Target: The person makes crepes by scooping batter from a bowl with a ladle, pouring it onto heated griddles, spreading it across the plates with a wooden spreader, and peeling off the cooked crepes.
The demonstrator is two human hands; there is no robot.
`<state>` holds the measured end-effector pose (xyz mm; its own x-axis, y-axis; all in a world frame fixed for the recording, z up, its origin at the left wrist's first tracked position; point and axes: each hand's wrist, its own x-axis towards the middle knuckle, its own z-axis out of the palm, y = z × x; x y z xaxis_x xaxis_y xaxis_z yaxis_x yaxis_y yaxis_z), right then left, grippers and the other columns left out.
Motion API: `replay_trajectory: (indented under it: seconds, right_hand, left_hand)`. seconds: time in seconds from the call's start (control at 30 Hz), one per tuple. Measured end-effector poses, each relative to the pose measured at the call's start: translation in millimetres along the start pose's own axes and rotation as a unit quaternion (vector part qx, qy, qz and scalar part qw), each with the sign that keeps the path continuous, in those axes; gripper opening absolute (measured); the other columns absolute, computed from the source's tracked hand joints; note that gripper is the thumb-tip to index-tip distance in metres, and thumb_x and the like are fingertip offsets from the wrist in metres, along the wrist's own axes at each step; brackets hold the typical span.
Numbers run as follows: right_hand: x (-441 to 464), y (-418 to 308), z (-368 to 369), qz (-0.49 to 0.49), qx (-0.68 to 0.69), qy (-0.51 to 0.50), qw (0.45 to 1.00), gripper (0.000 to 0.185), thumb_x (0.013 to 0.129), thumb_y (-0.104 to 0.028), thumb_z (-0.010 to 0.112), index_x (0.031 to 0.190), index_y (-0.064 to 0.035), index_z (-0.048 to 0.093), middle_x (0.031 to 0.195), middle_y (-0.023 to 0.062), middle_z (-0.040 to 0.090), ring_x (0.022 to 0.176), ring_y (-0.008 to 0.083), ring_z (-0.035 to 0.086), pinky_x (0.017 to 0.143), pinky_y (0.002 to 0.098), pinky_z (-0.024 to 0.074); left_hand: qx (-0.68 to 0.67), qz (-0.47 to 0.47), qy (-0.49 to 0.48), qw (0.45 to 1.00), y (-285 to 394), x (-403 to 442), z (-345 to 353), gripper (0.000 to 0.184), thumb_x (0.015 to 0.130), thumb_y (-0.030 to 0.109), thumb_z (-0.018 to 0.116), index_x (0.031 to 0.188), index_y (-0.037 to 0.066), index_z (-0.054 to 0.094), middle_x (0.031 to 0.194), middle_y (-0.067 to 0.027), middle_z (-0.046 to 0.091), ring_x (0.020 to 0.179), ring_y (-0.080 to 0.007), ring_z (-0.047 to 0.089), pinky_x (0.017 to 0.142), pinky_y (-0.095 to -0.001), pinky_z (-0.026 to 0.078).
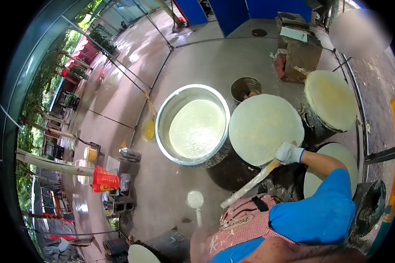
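Note:
My right hand (289,153), in a white glove, is closed around the wooden handle of a long flat scraper (249,186). The scraper's pale, batter-smeared blade slants down to the left. The hand is over the near edge of a round griddle (264,125) covered with a pale layer. My left hand (200,234), blurred at the bottom, is at the lower end of the handle of a ladle (195,199). Pale batter coats the ladle's round head. A large metal basin (161,136) of pale batter stands left of the griddle.
More round pale-topped griddles stand at the right (331,103) and bottom left (142,254). Behind the central griddle is a metal bucket (245,90). A yellow-filled container (149,129) and a metal flask (130,154) stand left of the basin. A brown box (300,57) stands at the back.

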<state>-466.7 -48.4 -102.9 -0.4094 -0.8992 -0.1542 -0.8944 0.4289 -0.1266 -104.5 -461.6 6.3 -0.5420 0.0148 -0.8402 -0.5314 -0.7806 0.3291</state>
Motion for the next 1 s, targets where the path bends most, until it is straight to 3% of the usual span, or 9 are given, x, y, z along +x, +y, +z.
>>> replay_trajectory:
  seconds: [0.23, 0.3, 0.37, 0.6, 0.67, 0.77, 0.83, 0.9, 1.0]
  right_hand:
    - [38.4, 100.9, -112.8, 0.146, 0.063, 0.168, 0.973, 0.028, 0.066, -0.025, 0.057, 0.083, -0.0054, 0.066, 0.077, 0.0201, 0.063, 0.073, 0.0387, 0.061, 0.068, 0.0461, 0.0497]
    - [37.5, 133.5, -172.0, 0.252, 0.072, 0.222, 0.939, 0.027, 0.066, -0.025, 0.058, 0.084, -0.0057, 0.064, 0.08, 0.0203, 0.063, 0.079, 0.0386, 0.061, 0.071, 0.0466, 0.0485]
    - [20.6, 187.0, -199.4, 0.279, 0.095, 0.35, 0.889, 0.025, 0.067, -0.022, 0.058, 0.084, -0.0039, 0.062, 0.084, 0.0219, 0.062, 0.081, 0.039, 0.061, 0.069, 0.046, 0.0475]
    - [-157.5, 283.3, -211.0, 0.58, 0.111, 0.531, 0.608, 0.036, 0.076, -0.034, 0.059, 0.087, 0.0004, 0.061, 0.079, 0.0227, 0.063, 0.075, 0.0361, 0.061, 0.064, 0.0444, 0.0444]
    - [-228.6, 321.7, -142.9, 0.549, 0.064, 0.672, 0.493, 0.04, 0.074, -0.037, 0.062, 0.085, 0.0022, 0.061, 0.071, 0.0193, 0.061, 0.063, 0.0312, 0.059, 0.057, 0.0433, 0.0428]
    - [-281.2, 256.2, -99.1, 0.59, 0.283, 0.699, 0.287, 0.043, 0.081, -0.044, 0.061, 0.085, -0.0008, 0.061, 0.056, 0.0047, 0.052, 0.044, 0.0151, 0.048, 0.042, 0.0326, 0.0342]
    - [-296.1, 223.9, -48.6, 0.569, 0.31, 0.726, 0.231, 0.043, 0.085, -0.045, 0.057, 0.086, -0.0021, 0.06, 0.057, 0.0032, 0.052, 0.045, 0.0132, 0.048, 0.041, 0.0299, 0.0334]
    - [-295.5, 214.4, 5.3, 0.587, 0.282, 0.746, 0.139, 0.022, 0.082, -0.025, 0.059, 0.083, -0.0032, 0.057, 0.055, 0.0049, 0.048, 0.042, 0.0157, 0.046, 0.04, 0.0322, 0.0359]
    - [-308.6, 232.4, 93.0, 0.659, 0.287, 0.689, 0.097, 0.019, 0.081, -0.022, 0.056, 0.079, -0.0032, 0.055, 0.058, 0.0073, 0.051, 0.044, 0.0191, 0.049, 0.041, 0.0349, 0.0374]
  left_hand:
    - [0.286, 0.101, 0.124, 0.945, -10.0, -8.9, -9.7, 0.032, 0.093, 0.024, 0.047, 0.064, 0.012, 0.039, 0.053, -0.0004, 0.039, 0.043, -0.0099, 0.036, 0.042, -0.0249, 0.032]
    - [0.064, -0.01, 0.017, 0.998, -6.6, -1.9, -12.8, 0.033, 0.093, 0.025, 0.046, 0.064, 0.012, 0.039, 0.052, -0.0011, 0.038, 0.043, -0.0103, 0.036, 0.042, -0.0255, 0.032]
    - [-0.354, -0.188, -0.164, 0.902, -0.7, 1.6, -3.6, 0.034, 0.094, 0.024, 0.046, 0.064, 0.011, 0.038, 0.051, -0.0007, 0.036, 0.042, -0.0105, 0.034, 0.042, -0.0257, 0.032]
    - [-0.333, -0.221, -0.192, 0.896, 18.6, 18.5, 38.9, 0.036, 0.094, 0.025, 0.047, 0.063, 0.012, 0.035, 0.051, -0.0003, 0.036, 0.041, -0.0106, 0.032, 0.041, -0.0257, 0.03]
    - [-0.312, -0.245, -0.214, 0.893, 27.6, 35.4, 56.2, 0.034, 0.094, 0.024, 0.047, 0.065, 0.012, 0.036, 0.052, -0.0002, 0.037, 0.041, -0.0104, 0.032, 0.041, -0.0254, 0.029]
    - [-0.256, -0.235, -0.17, 0.922, 41.5, 56.8, 96.0, 0.028, 0.094, 0.023, 0.047, 0.071, 0.01, 0.039, 0.054, 0.0001, 0.037, 0.043, -0.01, 0.032, 0.041, -0.0248, 0.03]
    - [-0.213, -0.215, -0.147, 0.942, 47.3, 64.6, 122.0, 0.024, 0.094, 0.022, 0.047, 0.075, 0.008, 0.041, 0.055, 0.0003, 0.037, 0.044, -0.0096, 0.033, 0.041, -0.0243, 0.03]
    - [-0.172, -0.196, -0.126, 0.957, 50.7, 67.8, 142.7, 0.021, 0.094, 0.021, 0.047, 0.079, 0.007, 0.043, 0.057, 0.0006, 0.037, 0.045, -0.0093, 0.033, 0.041, -0.0239, 0.03]
    - [-0.116, -0.166, -0.099, 0.974, 56.6, 65.7, 162.5, 0.017, 0.094, 0.02, 0.046, 0.085, 0.005, 0.046, 0.058, 0.0009, 0.037, 0.046, -0.0089, 0.033, 0.041, -0.0232, 0.03]
